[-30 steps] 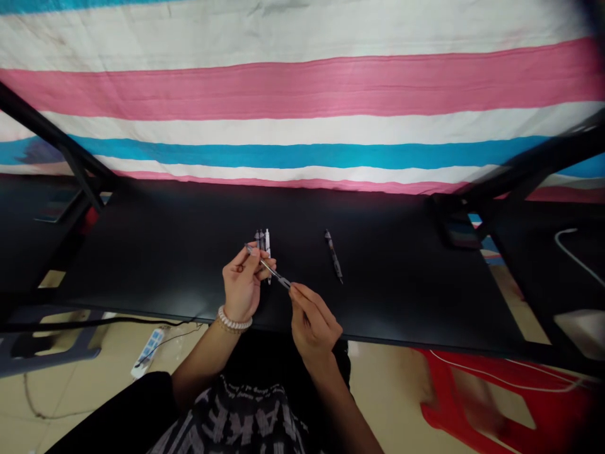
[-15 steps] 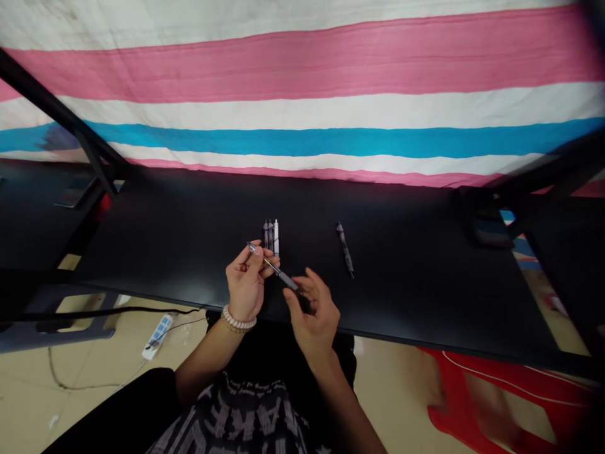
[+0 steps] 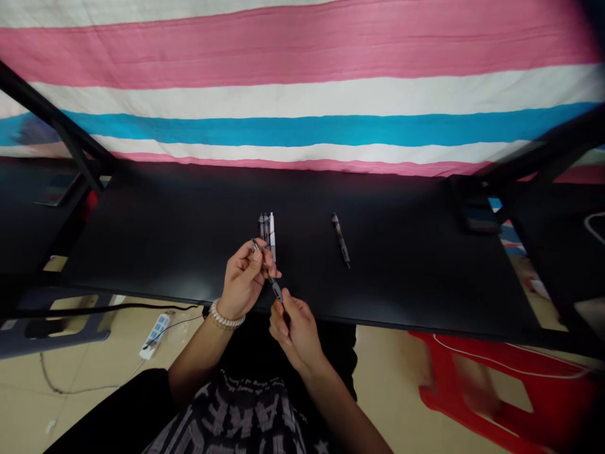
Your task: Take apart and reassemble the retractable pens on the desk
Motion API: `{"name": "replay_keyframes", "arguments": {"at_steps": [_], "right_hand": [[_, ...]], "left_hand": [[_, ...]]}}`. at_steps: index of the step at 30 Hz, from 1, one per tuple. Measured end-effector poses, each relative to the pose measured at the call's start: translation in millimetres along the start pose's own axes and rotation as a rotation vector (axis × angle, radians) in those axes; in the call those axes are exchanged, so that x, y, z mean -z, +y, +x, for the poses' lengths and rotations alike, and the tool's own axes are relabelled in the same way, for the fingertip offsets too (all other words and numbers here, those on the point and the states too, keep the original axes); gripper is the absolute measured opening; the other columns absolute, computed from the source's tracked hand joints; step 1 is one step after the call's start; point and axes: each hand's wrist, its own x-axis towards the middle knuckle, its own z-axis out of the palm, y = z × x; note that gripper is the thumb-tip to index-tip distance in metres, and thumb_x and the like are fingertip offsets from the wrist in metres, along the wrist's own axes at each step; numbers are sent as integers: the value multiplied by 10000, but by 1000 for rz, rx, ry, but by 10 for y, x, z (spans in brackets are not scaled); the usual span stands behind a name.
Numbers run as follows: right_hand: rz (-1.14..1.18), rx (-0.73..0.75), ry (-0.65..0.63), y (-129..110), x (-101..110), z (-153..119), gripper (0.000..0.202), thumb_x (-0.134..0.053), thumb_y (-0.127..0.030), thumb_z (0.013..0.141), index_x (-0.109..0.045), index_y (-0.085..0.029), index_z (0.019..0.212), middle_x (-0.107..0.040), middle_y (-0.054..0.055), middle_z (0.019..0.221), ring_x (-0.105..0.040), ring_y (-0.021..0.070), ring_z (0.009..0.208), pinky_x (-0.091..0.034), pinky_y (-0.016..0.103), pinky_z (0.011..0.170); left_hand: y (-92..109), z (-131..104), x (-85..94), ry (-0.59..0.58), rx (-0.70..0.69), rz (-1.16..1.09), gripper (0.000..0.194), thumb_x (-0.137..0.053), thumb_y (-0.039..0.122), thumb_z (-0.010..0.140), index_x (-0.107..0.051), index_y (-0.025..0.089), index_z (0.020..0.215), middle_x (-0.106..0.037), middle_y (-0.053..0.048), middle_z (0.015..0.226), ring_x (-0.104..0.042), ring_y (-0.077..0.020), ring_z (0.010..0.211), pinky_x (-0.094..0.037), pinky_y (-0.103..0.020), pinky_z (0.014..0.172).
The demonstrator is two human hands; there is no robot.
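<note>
I see the pen (image 3: pixel 276 289) over the surface (image 3: pixel 416 271), fingers of the left hand (image 3: pixel 243 282) pinching its upper part and the right hand (image 3: pixel 299 329) seemingly pinching its blurred lower end, and I'd expect it light, stiff, slick, best gripped low.
</note>
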Motion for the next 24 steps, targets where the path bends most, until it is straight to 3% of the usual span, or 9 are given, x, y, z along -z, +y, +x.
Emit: {"name": "replay_keyframes", "arguments": {"at_steps": [3, 5, 7, 10, 18, 20, 22, 24], "right_hand": [[-397, 304, 141, 93, 29, -53, 522, -456, -609, 975, -540, -205, 657, -497, -40, 471, -403, 81, 371, -321, 212, 391], [-668, 501, 171, 130, 72, -74, 478, -432, -499, 1016, -586, -199, 677, -565, -10, 536, -506, 102, 458, -402, 226, 474], [-807, 601, 162, 142, 112, -84, 428, -415, -401, 1035, -605, -200, 708, -582, -10, 563, -538, 109, 493, -431, 233, 515], [-866, 648, 159, 119, 151, -82, 372, -418, -317, 1038, -607, -201, 739, -587, -19, 574, -547, 107, 492, -434, 231, 516], [-902, 675, 178, 21, 179, -74, 349, -450, -300, 1025, -622, -199, 739, -614, -7, 597, -577, 120, 517, -448, 240, 532], [-887, 666, 191, 17, 199, -76, 345, -453, -305, 1026, -631, -196, 752, -618, -12, 597, -575, 116, 507, -446, 236, 528], [-884, 666, 261, -8, 253, -59, 344, -457, -320, 1027, -647, -193, 769, -625, -14, 597, -572, 117, 500, -445, 238, 529], [-932, 683, 399, -71, 354, -8, 342, -480, -350, 1019, -668, -191, 782, -638, -8, 609, -577, 127, 514, -443, 249, 541]], "left_hand": [[41, -45, -43, 44, 105, -189, 294, -681, 472, 873, -654, 183, 918, -396, 65, 588, -359, -58, 464, -410, -183, 458], [61, -63, -52, 68, 159, -253, 283, -613, 481, 876, -644, 199, 871, -250, 92, 523, -198, -65, 415, -301, -183, 387], [73, -64, -49, 70, 184, -260, 201, -580, 413, 857, -631, 219, 845, -166, 101, 501, -97, -75, 413, -232, -192, 365], [74, -39, -46, 72, 195, -258, 171, -544, 374, 843, -624, 223, 844, -146, 100, 501, -70, -83, 423, -202, -200, 374], [48, 60, -59, 61, 272, -266, 235, -485, 363, 885, -646, 192, 863, -244, 88, 475, -179, -82, 382, -250, -208, 395], [48, 81, -65, 40, 236, -252, 218, -507, 358, 881, -653, 197, 891, -327, 75, 473, -290, -86, 382, -317, -215, 420], [56, 109, -55, 13, 202, -196, 299, -525, 425, 886, -674, 189, 993, -550, 3, 589, -542, -131, 528, -464, -261, 549], [75, 141, -9, 12, 142, -88, 423, -564, 501, 880, -670, 180, 1134, -718, -110, 922, -692, -218, 900, -534, -341, 787]]}}
